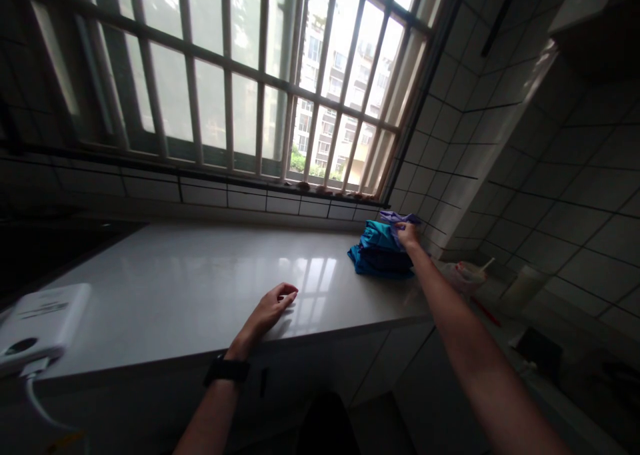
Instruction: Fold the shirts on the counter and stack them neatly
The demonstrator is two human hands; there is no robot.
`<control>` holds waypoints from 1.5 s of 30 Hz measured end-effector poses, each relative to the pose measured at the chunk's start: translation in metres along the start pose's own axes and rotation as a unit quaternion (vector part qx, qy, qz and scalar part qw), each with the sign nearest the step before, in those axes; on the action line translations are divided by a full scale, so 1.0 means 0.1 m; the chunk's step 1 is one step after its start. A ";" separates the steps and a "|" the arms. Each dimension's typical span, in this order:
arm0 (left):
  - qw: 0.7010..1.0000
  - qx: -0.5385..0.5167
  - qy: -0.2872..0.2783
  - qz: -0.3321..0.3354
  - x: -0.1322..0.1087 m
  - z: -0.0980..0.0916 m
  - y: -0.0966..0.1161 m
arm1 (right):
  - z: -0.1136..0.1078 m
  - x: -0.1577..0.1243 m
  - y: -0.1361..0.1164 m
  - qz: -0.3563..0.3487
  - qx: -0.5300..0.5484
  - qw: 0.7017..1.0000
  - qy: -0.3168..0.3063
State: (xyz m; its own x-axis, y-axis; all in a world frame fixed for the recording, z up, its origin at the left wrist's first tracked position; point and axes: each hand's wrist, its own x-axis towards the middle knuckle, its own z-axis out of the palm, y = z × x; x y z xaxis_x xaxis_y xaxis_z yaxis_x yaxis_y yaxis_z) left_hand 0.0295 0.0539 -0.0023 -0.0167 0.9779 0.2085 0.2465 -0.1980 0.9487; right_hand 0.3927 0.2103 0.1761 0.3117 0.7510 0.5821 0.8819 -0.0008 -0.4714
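My left hand rests on the white countertop, fingers loosely curled and holding nothing, with a black watch strap on its wrist. A folded pile of teal and blue cloth lies near the far right end of the counter. My right hand is at the top of that pile, gripping a purple cloth that lies over it. The pile's underside is hidden.
A white power bank with a cable sits at the near left corner of the counter. A barred window and tiled sill run behind it. A plastic cup with a straw stands low on the right, past the counter.
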 end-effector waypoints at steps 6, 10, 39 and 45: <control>1.000 0.010 -0.002 0.009 0.02 -0.01 -0.05 | -0.21 -0.03 -0.23 0.013 0.051 0.993 0.104; 1.000 0.006 -0.001 0.012 0.02 -0.02 -0.04 | -0.32 -0.04 -0.63 -0.083 0.105 0.982 0.132; 0.993 -0.021 0.081 -0.085 -0.04 -0.09 0.00 | 0.97 -2.29 -1.14 -0.263 0.090 0.905 -0.323; 0.989 -0.013 0.117 -0.091 -0.07 -0.09 0.04 | 0.80 -2.27 -1.14 -0.260 0.010 0.908 -0.328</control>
State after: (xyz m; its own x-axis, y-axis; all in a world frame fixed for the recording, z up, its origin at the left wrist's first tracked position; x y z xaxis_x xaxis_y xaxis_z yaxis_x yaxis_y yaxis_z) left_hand 0.0223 0.0454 0.0024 -0.2823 0.9559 0.0806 0.1931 -0.0257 0.9809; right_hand 0.1934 0.0926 0.0442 -0.4281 0.8782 0.2135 0.8409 0.4736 -0.2618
